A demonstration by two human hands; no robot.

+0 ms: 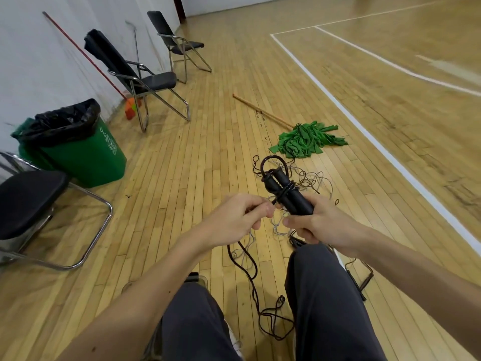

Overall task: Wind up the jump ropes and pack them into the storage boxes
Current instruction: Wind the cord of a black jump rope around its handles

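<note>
My right hand grips the two black handles of a jump rope, held side by side and pointing up and away from me, with a few turns of cord around their middle. My left hand pinches the dark cord just left of the handles. The rest of that dark cord hangs down between my knees and loops on the floor. A tangle of thin grey and dark ropes lies on the floor behind the handles. No storage box is in view.
A green mop with a wooden pole lies on the floor ahead. A green bin with a black liner stands at left, with folding chairs along the wall and another chair close on my left. Another rope handle lies by my right leg.
</note>
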